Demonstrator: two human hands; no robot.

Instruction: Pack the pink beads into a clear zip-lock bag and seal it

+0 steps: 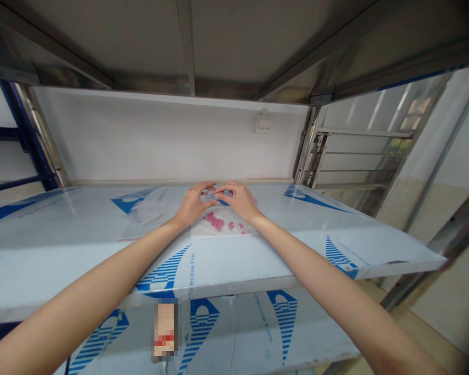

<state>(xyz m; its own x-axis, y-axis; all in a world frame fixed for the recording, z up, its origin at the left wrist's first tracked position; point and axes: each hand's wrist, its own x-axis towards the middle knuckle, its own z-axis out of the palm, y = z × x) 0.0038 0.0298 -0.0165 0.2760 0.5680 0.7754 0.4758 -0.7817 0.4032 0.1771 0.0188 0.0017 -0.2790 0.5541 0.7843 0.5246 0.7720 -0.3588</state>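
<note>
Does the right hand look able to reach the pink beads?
Probably yes: nothing stands between the right hand and the pink beads, though it holds a small clear packet with the left hand.

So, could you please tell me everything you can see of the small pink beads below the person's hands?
The small pink beads look rounded and glossy, possibly plastic, though any holes are too small to see. Most sit bunched in one elongated cluster, with a few lying apart to its right. They rest on a pale translucent sheet or bag on a film-covered shelf panel. Neither the left hand nor the right hand touches them; both are just beyond them.
</note>
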